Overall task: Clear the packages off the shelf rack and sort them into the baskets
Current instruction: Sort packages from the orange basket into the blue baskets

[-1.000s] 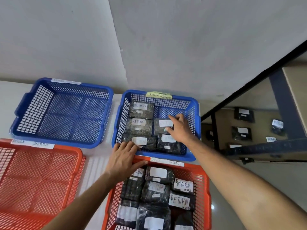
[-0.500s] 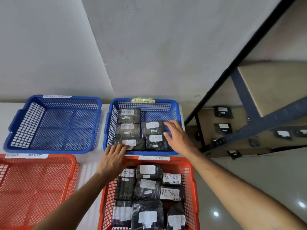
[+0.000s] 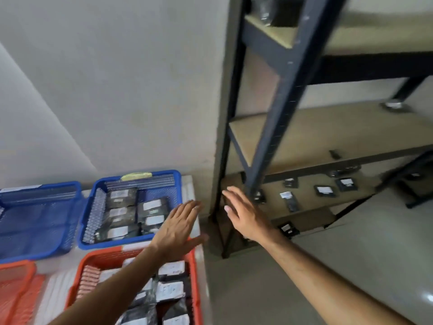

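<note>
My left hand [image 3: 179,227] and right hand [image 3: 243,213] hang flat and empty between the baskets and the shelf rack [image 3: 278,118]. Dark labelled packages fill the blue basket [image 3: 131,242] and orange basket [image 3: 93,261]; more packages [image 3: 324,190] lie on the rack's bottom shelf.

A pale grey plastered wall [image 3: 121,85] filled the upper left of the view, with a faint diagonal crease running down it toward the lower left. It met a projecting corner [image 3: 228,90] near the middle, blurred by motion. Below and to the right spread a smooth light grey floor [image 3: 365,249], glossy enough to carry a soft white glint of light [image 3: 427,299] at the right edge. At the lower left a white surface [image 3: 189,191] stood against the foot of the wall, its right edge falling straight to the floor. The light was even and dull, with only soft shadows.
</note>
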